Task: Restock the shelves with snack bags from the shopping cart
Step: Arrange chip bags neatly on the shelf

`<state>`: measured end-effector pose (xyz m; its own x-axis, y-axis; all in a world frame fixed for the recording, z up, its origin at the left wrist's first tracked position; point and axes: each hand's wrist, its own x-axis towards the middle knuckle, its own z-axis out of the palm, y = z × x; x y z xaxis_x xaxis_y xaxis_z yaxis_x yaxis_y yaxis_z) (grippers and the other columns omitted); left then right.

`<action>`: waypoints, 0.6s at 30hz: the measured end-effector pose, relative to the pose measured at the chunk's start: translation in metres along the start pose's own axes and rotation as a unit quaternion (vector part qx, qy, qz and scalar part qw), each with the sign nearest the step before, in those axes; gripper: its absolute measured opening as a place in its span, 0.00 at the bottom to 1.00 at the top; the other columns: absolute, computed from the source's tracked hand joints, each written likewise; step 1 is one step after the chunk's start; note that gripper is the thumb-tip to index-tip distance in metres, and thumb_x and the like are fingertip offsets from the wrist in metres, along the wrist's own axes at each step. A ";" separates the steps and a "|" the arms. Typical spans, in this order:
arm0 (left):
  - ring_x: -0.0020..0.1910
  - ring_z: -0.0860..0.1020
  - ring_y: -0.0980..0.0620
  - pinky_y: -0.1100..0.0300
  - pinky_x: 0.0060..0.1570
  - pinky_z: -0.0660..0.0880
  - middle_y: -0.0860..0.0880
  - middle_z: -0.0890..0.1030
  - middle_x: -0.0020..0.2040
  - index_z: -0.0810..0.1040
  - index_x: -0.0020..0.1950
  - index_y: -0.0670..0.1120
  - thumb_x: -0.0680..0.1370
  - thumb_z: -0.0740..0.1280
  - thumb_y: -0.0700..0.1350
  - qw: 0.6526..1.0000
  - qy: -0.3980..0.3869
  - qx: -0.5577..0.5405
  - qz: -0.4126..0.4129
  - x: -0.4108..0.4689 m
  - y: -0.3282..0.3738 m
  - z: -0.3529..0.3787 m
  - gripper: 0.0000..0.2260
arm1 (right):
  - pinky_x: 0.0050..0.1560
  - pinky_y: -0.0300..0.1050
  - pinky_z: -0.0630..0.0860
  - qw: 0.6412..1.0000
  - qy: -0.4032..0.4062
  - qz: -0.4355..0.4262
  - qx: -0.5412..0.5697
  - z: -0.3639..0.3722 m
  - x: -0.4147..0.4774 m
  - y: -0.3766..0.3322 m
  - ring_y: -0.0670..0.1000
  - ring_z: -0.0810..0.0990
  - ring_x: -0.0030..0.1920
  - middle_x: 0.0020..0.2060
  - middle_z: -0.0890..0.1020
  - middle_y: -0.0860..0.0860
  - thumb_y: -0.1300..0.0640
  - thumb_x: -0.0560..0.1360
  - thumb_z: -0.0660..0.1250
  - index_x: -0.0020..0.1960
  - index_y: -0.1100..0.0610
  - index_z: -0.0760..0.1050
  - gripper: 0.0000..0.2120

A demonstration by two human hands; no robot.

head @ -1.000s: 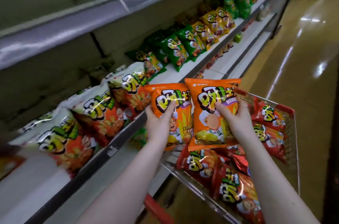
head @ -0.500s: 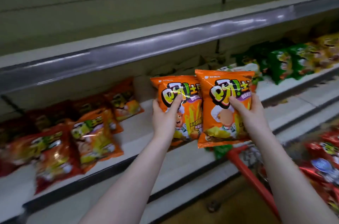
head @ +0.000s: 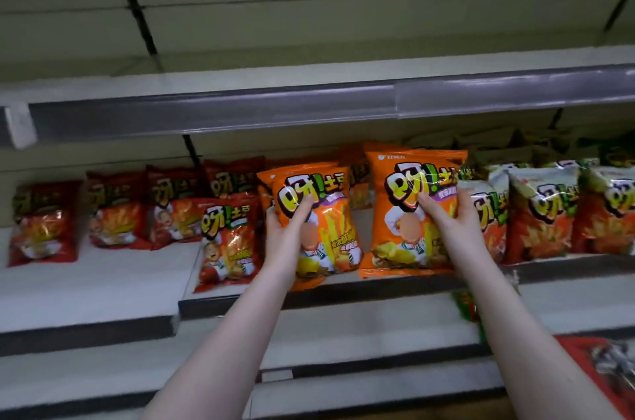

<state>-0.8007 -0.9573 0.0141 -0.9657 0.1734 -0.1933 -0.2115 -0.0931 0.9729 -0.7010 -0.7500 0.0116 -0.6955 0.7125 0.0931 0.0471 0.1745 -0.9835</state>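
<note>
Two glossy orange bags, upright: left grip (head: 286, 234) clamps left bag (head: 331, 225), right grip (head: 450, 217) right bag (head: 395, 210).

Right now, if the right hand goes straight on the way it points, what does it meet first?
Probably the back-row orange bags, right behind the held orange bag that the right hand carries in front of itself. Depth is unclear, so I can't tell the gap.
</note>
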 end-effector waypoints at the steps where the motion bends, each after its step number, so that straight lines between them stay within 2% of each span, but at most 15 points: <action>1: 0.63 0.68 0.51 0.54 0.60 0.66 0.54 0.68 0.63 0.56 0.77 0.51 0.72 0.69 0.59 1.000 0.005 -0.013 -0.002 0.004 -0.001 -0.005 0.38 | 0.60 0.48 0.70 1.000 -0.002 0.001 0.001 0.004 0.004 0.002 0.50 0.72 0.59 0.62 0.72 0.49 0.45 0.71 0.70 0.74 0.55 0.59 0.37; 3: 0.60 0.70 0.50 0.55 0.55 0.66 0.53 0.70 0.63 0.57 0.76 0.50 0.74 0.69 0.55 1.000 0.013 -0.016 -0.003 0.005 -0.001 -0.011 0.35 | 0.58 0.45 0.69 1.000 -0.006 0.002 0.004 0.011 0.012 0.005 0.49 0.72 0.59 0.62 0.73 0.50 0.47 0.72 0.70 0.74 0.55 0.59 0.36; 5: 0.64 0.70 0.49 0.56 0.55 0.65 0.50 0.70 0.67 0.57 0.76 0.50 0.74 0.69 0.54 1.000 0.022 -0.004 0.008 0.009 0.000 -0.013 0.35 | 0.59 0.44 0.67 1.000 -0.003 0.008 0.004 0.017 0.021 0.009 0.52 0.72 0.63 0.65 0.72 0.52 0.47 0.72 0.70 0.74 0.55 0.59 0.37; 7: 0.66 0.69 0.49 0.57 0.57 0.65 0.49 0.69 0.71 0.58 0.76 0.50 0.74 0.70 0.54 0.999 0.043 -0.001 0.021 0.012 0.002 -0.011 0.35 | 0.59 0.45 0.66 1.000 -0.005 0.010 0.005 0.022 0.032 0.013 0.54 0.71 0.65 0.64 0.72 0.52 0.47 0.72 0.71 0.74 0.55 0.59 0.37; 10: 0.72 0.65 0.45 0.50 0.67 0.63 0.49 0.65 0.74 0.56 0.77 0.51 0.74 0.70 0.55 0.997 0.066 0.005 0.035 0.020 0.008 -0.008 0.37 | 0.57 0.45 0.69 1.000 -0.015 0.027 -0.002 0.032 0.050 0.021 0.50 0.74 0.59 0.56 0.74 0.47 0.47 0.70 0.72 0.72 0.54 0.62 0.35; 12: 0.74 0.62 0.45 0.48 0.70 0.60 0.48 0.62 0.76 0.54 0.78 0.51 0.73 0.70 0.56 0.996 0.074 0.015 0.038 0.028 0.009 -0.006 0.39 | 0.59 0.48 0.72 0.999 -0.031 0.037 -0.023 0.041 0.063 0.029 0.51 0.75 0.57 0.57 0.77 0.49 0.44 0.68 0.73 0.70 0.52 0.65 0.35; 15: 0.75 0.59 0.44 0.47 0.71 0.59 0.47 0.59 0.77 0.52 0.79 0.51 0.74 0.69 0.56 0.997 0.073 0.013 0.023 0.037 0.007 -0.004 0.40 | 0.61 0.55 0.73 0.995 -0.059 0.052 -0.059 0.058 0.079 0.041 0.54 0.77 0.58 0.57 0.79 0.51 0.41 0.65 0.75 0.67 0.51 0.67 0.36; 18: 0.74 0.62 0.44 0.49 0.69 0.61 0.47 0.61 0.76 0.53 0.78 0.51 0.74 0.69 0.55 0.998 0.068 0.009 0.010 0.041 0.003 -0.003 0.38 | 0.59 0.53 0.75 0.992 -0.083 0.063 -0.071 0.076 0.089 0.052 0.54 0.77 0.57 0.54 0.78 0.49 0.46 0.66 0.76 0.68 0.53 0.67 0.35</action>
<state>-0.8417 -0.9529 0.0085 -0.9815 0.0363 -0.1882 -0.1905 -0.0780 0.9786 -0.8150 -0.7288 -0.0429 -0.7852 0.6155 -0.0672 0.2335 0.1939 -0.9528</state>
